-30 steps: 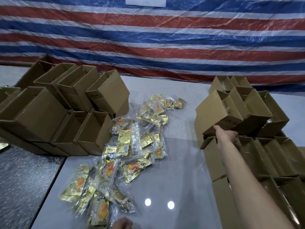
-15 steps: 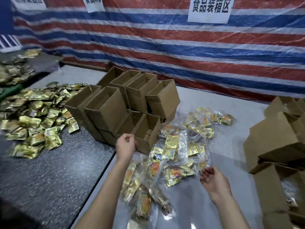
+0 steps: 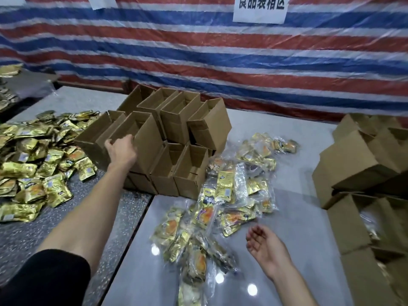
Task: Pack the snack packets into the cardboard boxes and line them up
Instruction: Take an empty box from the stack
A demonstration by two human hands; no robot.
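A stack of several open, empty cardboard boxes [image 3: 176, 138] lies on its side at the middle of the table. My left hand [image 3: 121, 149] reaches up to the front left box [image 3: 143, 140] and grips its open rim with curled fingers. My right hand [image 3: 266, 246] hovers low over the grey table with relaxed fingers, holding nothing, just right of a loose heap of snack packets in clear bags [image 3: 223, 202]. A second pile of gold snack packets [image 3: 33, 164] covers the dark table at the left.
More cardboard boxes [image 3: 362, 171] are stacked at the right edge, one holding clear wrapping. A striped red, white and blue tarp [image 3: 220, 54] with a paper sign [image 3: 260, 8] closes the back. The grey tabletop [image 3: 136, 272] meets a dark speckled table [image 3: 17, 239] at the left.
My left hand has moved up and away from the lower boxes to the rim of the front left box. My right hand has shifted slightly right, and the view has tilted down.
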